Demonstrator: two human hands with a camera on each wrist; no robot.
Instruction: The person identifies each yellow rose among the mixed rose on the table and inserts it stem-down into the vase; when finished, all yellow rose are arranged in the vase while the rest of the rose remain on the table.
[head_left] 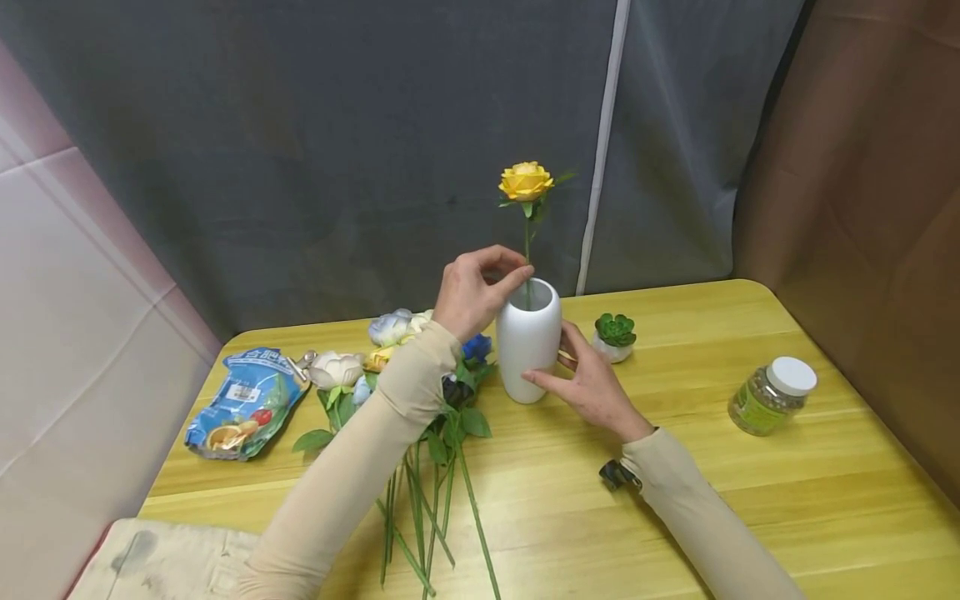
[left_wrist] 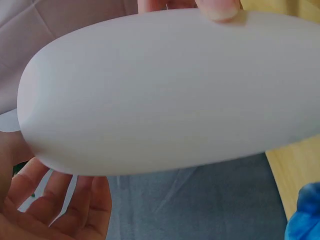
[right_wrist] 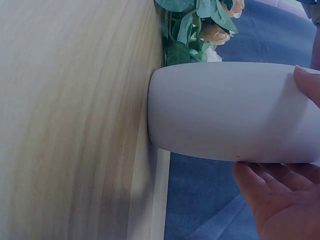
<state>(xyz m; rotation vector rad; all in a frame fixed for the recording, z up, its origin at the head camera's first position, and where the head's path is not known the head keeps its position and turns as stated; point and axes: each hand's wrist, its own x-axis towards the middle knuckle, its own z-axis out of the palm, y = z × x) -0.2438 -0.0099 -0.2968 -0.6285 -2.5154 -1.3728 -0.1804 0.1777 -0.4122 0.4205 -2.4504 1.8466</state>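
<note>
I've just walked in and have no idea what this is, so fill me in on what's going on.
A person's left hand pinches a yellow rose by its stem, which reaches into the mouth of a white vase. The right hand holds the vase, which stands on the table. More flowers lie to its left.

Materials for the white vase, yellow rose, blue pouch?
White vase: smooth, soft sheen, unbroken surface; ceramic-looking, plastic possible.
Yellow rose: probably artificial, matte fabric-like petals, judging by its straight, even stem; exact material unclear.
Blue pouch: likely printed plastic film; glossy, wrinkled.
</note>
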